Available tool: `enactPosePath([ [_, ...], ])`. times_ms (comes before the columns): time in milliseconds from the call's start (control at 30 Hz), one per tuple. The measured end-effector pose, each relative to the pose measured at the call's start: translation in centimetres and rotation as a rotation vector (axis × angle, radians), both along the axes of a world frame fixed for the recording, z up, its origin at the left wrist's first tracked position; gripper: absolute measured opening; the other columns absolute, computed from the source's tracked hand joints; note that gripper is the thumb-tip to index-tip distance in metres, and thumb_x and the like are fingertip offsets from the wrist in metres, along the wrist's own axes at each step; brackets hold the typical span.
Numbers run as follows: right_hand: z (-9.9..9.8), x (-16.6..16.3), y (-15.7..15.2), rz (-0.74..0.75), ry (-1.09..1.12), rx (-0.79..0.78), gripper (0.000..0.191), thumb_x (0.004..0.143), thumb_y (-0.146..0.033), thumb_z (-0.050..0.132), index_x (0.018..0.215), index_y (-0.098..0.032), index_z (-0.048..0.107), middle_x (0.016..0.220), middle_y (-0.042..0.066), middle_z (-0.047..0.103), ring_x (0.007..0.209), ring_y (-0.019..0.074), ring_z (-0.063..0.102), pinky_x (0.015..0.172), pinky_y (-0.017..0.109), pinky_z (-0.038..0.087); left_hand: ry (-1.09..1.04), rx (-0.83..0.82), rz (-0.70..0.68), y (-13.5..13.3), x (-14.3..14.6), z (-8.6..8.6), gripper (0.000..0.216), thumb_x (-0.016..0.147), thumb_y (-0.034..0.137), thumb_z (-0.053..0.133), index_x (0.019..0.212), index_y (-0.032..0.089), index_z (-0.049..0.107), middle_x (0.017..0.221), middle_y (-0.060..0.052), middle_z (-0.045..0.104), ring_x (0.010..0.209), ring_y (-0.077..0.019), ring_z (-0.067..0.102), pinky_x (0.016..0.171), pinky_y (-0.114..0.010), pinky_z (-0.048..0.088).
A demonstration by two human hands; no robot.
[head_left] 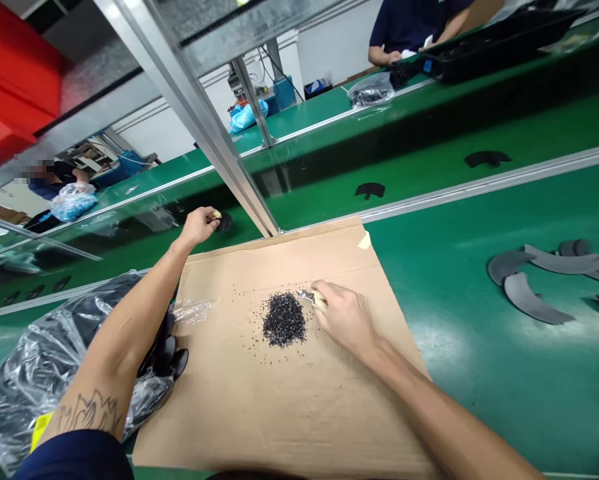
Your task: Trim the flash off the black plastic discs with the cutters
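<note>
My left hand (200,225) reaches out over the green conveyor belt, its fingers pinched on a dark, rounded black plastic piece (224,222). My right hand (347,315) is closed around a small metal tool that looks like nippers (306,295); most of it is hidden in the palm. The tool's tip points left, just beside a heap of tiny black plastic bits (284,320). Pale yellow covers show on fingers of both hands. Beneath the heap lies a flat cardboard sheet (329,400), with loose bits scattered around it.
A clear plastic bag (54,360) of black parts lies at left, partly behind my left forearm. Curved black pieces (534,300) lie on the green table at right. More pieces (370,190) sit on the belt. A metal post (199,120) rises behind the cardboard. Co-workers sit across the belt.
</note>
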State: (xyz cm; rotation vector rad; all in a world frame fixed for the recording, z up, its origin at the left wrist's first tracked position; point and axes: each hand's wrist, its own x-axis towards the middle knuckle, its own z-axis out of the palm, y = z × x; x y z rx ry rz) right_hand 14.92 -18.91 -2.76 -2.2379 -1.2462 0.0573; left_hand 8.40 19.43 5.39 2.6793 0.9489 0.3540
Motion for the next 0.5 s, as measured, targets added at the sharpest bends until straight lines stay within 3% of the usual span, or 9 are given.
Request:
enactPosePath([
  [67,0.2,0.7,0.1,-0.025,-0.042,-0.016,0.012,0.091,-0.024,0.059,0.102,-0.022,0.065,0.096,0.008,0.073,0.085,0.0235,0.063,0.070,0.031,0.037,-0.045,0.035,0.014,-1.0,-2.8,1.1,0.020,0.080,0.018,0.061,0.096,0.012,0.071,0.099,-0.008,0.073,0.097,-0.0234,0.069,0.096,-0.036,0.055],
  [167,0.3,2.2,0.1,-0.108,-0.150,-0.108,0.022,0.095,-0.035,0.056,0.103,-0.017,0.067,0.106,0.017,0.067,0.098,0.0313,0.057,0.082,0.039,0.038,-0.097,0.039,-0.039,-3.6,-6.5,1.7,0.023,0.080,0.025,0.060,0.097,0.014,0.072,0.103,-0.008,0.072,0.097,-0.0219,0.068,0.092,-0.033,0.056],
  [300,0.3,3.8,0.0,-0.203,-0.232,-0.179,0.031,0.095,-0.039,0.056,0.105,-0.013,0.069,0.112,0.022,0.062,0.109,0.0376,0.052,0.092,0.049,0.040,-0.178,-0.006,-0.408,-9.2,-9.8,0.6,0.019,0.086,0.032,0.062,0.092,0.017,0.072,0.094,-0.007,0.069,0.092,-0.0213,0.066,0.085,-0.034,0.056],
  [400,0.7,3.6,0.3,-0.149,-0.111,0.045,0.032,0.091,-0.040,0.060,0.106,-0.014,0.070,0.121,0.022,0.061,0.119,0.0400,0.050,0.102,0.056,0.039,-0.256,-0.102,-0.594,-14.4,-10.5,-1.4,0.017,0.094,0.028,0.058,0.096,0.017,0.071,0.098,-0.008,0.067,0.097,-0.0211,0.065,0.090,-0.036,0.055],
  [500,1.1,2.0,1.3,0.068,0.267,0.343,0.043,0.090,-0.054,0.060,0.114,-0.019,0.068,0.124,0.017,0.065,0.118,0.0345,0.058,0.104,0.053,0.044,-0.311,-0.162,-0.664,-19.2,-9.9,-3.4,0.018,0.098,0.021,0.053,0.101,0.018,0.070,0.101,-0.009,0.067,0.100,-0.0200,0.066,0.093,-0.035,0.054],
])
